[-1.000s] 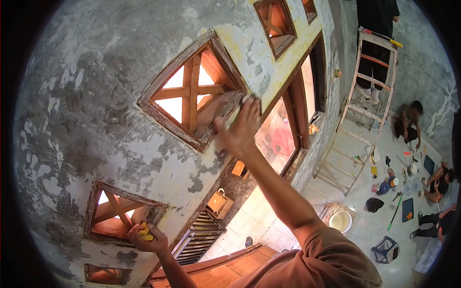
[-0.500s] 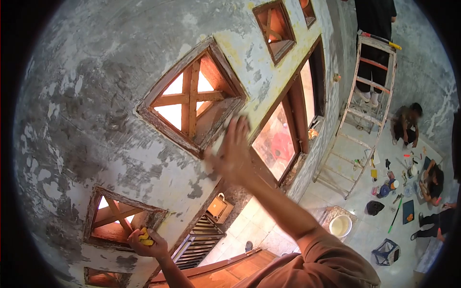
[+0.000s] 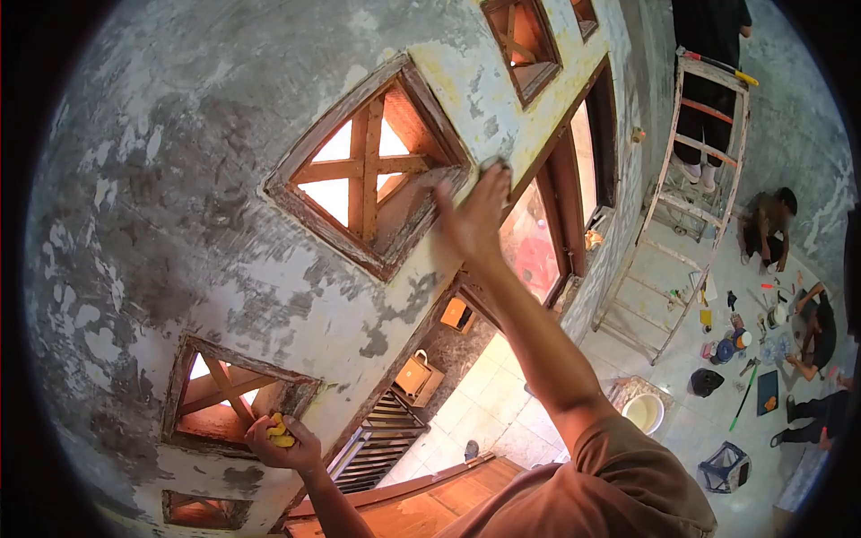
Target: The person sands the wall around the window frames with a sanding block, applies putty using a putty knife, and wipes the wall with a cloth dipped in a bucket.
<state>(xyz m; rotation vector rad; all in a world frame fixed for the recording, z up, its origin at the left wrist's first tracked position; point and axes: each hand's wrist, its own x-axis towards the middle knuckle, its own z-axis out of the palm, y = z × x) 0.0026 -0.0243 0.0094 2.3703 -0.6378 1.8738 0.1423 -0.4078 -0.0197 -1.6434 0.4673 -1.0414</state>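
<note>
Sleeve: a brown sleeve (image 3: 619, 475) is filling the bottom edge, with the right arm stretching up from it across the middle of the view and covering part of the floor below.
Left hand: the left hand (image 3: 285, 446) is closing tightly round a yellow sponge (image 3: 280, 433), fingers curled over it, at the lower right corner of the lower window frame (image 3: 193, 354).
Right hand: the right hand (image 3: 475, 215) is lying flat with fingers stretched out, pressing on the right corner of the upper window frame (image 3: 296, 170). A small grey patch is showing at the fingertips, but what it is cannot be told.
Hands: they are working well apart, one at each frame.
Wall: patchy grey plaster (image 3: 152, 197) is surrounding both frames, and daylight is coming through their crossed wooden bars.
Below: a wooden door (image 3: 404, 502) is lying under the left arm, with a white bucket (image 3: 644, 412) sitting just past the right elbow.
Farther: a paint-spattered ladder (image 3: 664, 242) is leaning near the doorway (image 3: 583, 161), with a person (image 3: 708, 36) standing on it.
Farthest: other people (image 3: 767, 224) are crouching on the floor among scattered tools (image 3: 740, 345).
</note>
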